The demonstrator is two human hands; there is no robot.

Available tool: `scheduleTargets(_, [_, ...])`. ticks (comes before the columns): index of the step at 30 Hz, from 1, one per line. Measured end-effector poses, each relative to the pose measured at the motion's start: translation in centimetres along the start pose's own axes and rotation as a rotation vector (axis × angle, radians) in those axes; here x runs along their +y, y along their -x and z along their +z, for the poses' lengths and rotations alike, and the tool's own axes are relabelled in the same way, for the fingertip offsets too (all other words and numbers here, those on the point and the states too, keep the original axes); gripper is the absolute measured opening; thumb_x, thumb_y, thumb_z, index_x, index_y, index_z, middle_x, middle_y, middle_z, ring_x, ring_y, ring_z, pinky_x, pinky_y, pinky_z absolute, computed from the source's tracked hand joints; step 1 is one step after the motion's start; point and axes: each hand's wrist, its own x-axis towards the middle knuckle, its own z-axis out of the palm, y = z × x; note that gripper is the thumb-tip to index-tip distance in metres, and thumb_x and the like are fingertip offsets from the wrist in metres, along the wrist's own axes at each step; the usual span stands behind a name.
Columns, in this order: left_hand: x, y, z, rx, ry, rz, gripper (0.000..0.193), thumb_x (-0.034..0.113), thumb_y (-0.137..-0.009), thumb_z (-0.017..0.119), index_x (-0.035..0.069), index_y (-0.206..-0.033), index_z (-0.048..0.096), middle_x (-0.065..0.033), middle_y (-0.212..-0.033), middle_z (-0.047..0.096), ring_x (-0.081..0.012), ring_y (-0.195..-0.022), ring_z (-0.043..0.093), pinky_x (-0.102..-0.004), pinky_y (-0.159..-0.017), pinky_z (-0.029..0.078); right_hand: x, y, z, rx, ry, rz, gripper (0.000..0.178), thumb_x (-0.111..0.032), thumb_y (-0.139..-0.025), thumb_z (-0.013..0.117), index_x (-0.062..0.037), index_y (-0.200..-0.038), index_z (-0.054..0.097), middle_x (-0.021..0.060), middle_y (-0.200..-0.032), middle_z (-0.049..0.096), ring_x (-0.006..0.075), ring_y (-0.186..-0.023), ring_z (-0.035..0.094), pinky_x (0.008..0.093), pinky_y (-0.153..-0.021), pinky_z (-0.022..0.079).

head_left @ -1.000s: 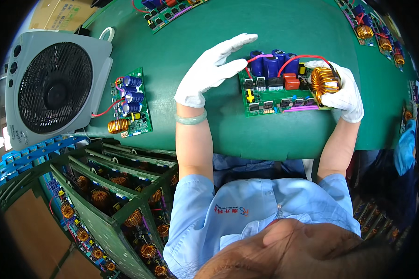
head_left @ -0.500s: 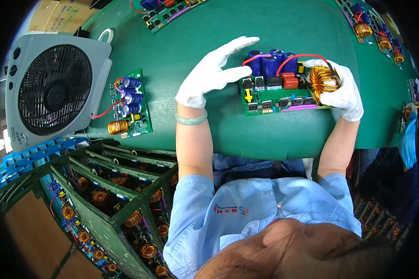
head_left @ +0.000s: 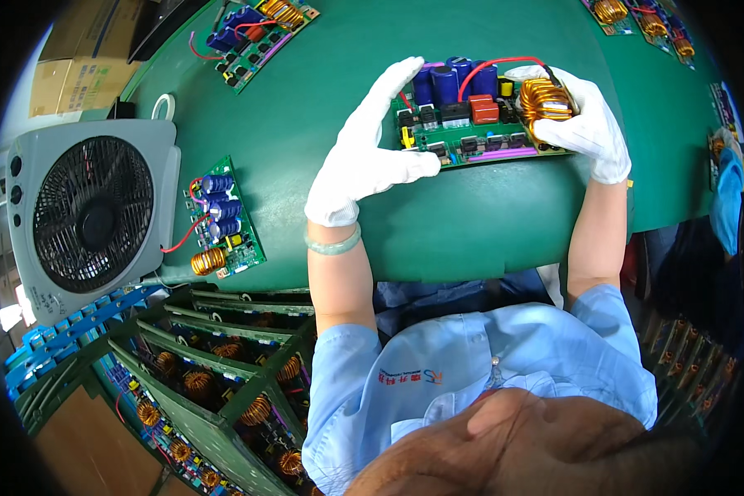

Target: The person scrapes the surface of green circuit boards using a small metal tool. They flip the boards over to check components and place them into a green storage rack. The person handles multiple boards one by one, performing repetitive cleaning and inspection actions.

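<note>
A green circuit board (head_left: 432,150) is in front of me over the table, with blue cylindrical capacitors (head_left: 445,85) along its far side. It also carries red block components (head_left: 484,109), a red wire arching over them, and a copper-wound ring coil (head_left: 546,102) at its right end. My right hand (head_left: 591,124), in a white glove, is closed around that end, thumb in front of the coil and fingers behind it. My left hand (head_left: 368,149), also gloved, spans the left end, its thumb at the near edge and its fingers at the far corner.
Another circuit board (head_left: 223,217) lies left, beside a grey box fan (head_left: 99,211). More boards lie at the far left (head_left: 260,41) and far right (head_left: 641,21) of the green table (head_left: 322,74). Below left, a green rack (head_left: 198,405) holds several boards. Cardboard boxes (head_left: 91,62) stand behind the fan.
My left hand has gone from stretched out beside the capacitors to closing around the board's left end, its thumb now at the near edge. My right hand keeps its grip. The view has shifted.
</note>
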Motion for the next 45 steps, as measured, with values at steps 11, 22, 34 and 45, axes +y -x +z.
scheduleTargets(11, [-2.6, -1.1, -0.8, 0.197, -0.348, 0.146, 0.09, 0.023, -0.065, 0.09, 0.014, -0.144, 0.049, -0.0114, -0.148, 0.048, -0.031, -0.147, 0.03, -0.0452, -0.116, 0.034, 0.5, -0.2, 1.3, 0.01, 0.316, -0.086, 0.074, -0.04, -0.072, 0.086, -0.0002, -0.128, 0.058, 0.0157, -0.11, 0.069, 0.023, -0.098, 0.067, 0.0316, -0.091, 0.051])
scheduleTargets(22, [-3.1, -1.7, 0.0, 0.171, -0.931, 0.304, 0.117, 0.038, -0.05, 0.092, 0.013, -0.15, 0.038, -0.0221, -0.15, 0.04, -0.0429, -0.142, 0.033, -0.0484, -0.114, 0.035, 3.5, -0.7, 1.3, -0.04, 0.506, -0.251, 0.073, -0.042, -0.071, 0.083, -0.0049, -0.129, 0.057, 0.0186, -0.115, 0.064, 0.0378, -0.1, 0.062, 0.0407, -0.089, 0.05])
scheduleTargets(34, [-3.2, -3.9, -0.9, 0.055, -0.887, 0.349, 0.107, 0.049, -0.049, 0.092, 0.013, -0.141, 0.049, -0.0215, -0.151, 0.039, -0.0436, -0.14, 0.036, -0.0492, -0.114, 0.034, 4.0, -0.7, 0.8, -0.069, 0.539, -0.277, 0.079, -0.046, -0.069, 0.083, -0.0044, -0.131, 0.056, 0.0208, -0.117, 0.064, 0.0403, -0.103, 0.061, 0.0426, -0.091, 0.049])
scheduleTargets(45, [-4.3, -3.8, -1.3, 0.105, -0.836, 0.301, 0.106, 0.05, -0.052, 0.09, 0.013, -0.142, 0.048, -0.0213, -0.15, 0.042, -0.0425, -0.143, 0.032, -0.0487, -0.116, 0.03, 3.7, -1.1, 0.9, -0.086, 0.559, -0.278, 0.081, -0.054, -0.073, 0.077, -0.0018, -0.132, 0.056, 0.0217, -0.118, 0.065, 0.0409, -0.106, 0.061, 0.0432, -0.093, 0.048])
